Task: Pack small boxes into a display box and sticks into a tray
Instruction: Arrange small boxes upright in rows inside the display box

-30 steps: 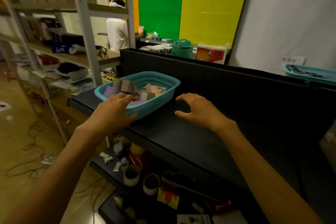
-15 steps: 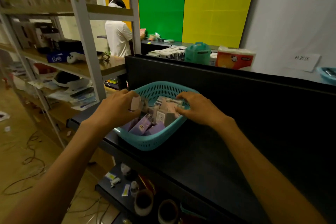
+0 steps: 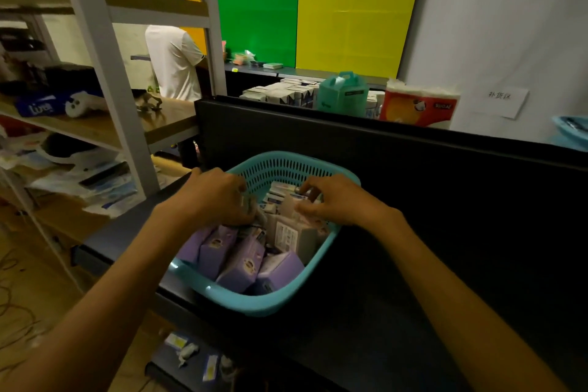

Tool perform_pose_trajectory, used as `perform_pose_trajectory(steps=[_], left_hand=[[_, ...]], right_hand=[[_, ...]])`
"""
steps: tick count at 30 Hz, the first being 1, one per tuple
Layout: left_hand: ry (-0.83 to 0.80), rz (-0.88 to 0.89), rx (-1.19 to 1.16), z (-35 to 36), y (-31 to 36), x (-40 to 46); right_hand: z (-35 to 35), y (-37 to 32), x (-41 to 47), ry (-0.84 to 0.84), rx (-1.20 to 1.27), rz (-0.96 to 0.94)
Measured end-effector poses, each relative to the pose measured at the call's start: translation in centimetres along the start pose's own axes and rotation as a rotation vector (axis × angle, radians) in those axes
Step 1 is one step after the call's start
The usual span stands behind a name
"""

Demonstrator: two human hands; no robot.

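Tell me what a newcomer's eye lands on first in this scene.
First, the teal basket at the front edge of the dark counter, crammed with small boxes, purple ones nearest. The left hand and right hand both reach into it. Behind, bright green and yellow panels cover the back wall.

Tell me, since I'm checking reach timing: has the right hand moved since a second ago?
Yes. The right hand left the bare black shelf beside the teal basket and went left, over the rim, onto the small boxes.
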State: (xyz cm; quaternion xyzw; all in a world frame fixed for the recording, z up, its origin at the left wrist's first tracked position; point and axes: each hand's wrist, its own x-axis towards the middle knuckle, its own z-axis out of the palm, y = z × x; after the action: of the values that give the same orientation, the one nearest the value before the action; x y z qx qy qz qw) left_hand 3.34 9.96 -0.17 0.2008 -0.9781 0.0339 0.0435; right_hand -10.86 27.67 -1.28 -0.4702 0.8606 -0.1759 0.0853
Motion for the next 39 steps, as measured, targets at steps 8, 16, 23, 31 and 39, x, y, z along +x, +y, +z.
perform_pose_trajectory(steps=[8,16,23,31,39], left_hand=[[-0.027,0.132,-0.185,0.6,-2.6,2.8],[0.072,0.263,-0.553,-0.1,-4.7,3.5],[0.092,0.343,-0.75,0.8,-5.7,4.0],[0.074,0.412,-1.003,0.1,-5.1,3.2],[0.079,0.513,-1.121,-0.2,-3.4,2.6]], right_hand=[[0.9,-1.6,0.9,-0.023,-0.058,0.153],[0.9,-3.0,-0.5,0.266,0.146,0.27],[1.5,-4.3,-2.4,0.533,0.275,0.354],[1.4,-6.1,-4.4,0.731,0.406,0.402],[1.8,-6.7,-6.8,0.773,0.568,0.415]])
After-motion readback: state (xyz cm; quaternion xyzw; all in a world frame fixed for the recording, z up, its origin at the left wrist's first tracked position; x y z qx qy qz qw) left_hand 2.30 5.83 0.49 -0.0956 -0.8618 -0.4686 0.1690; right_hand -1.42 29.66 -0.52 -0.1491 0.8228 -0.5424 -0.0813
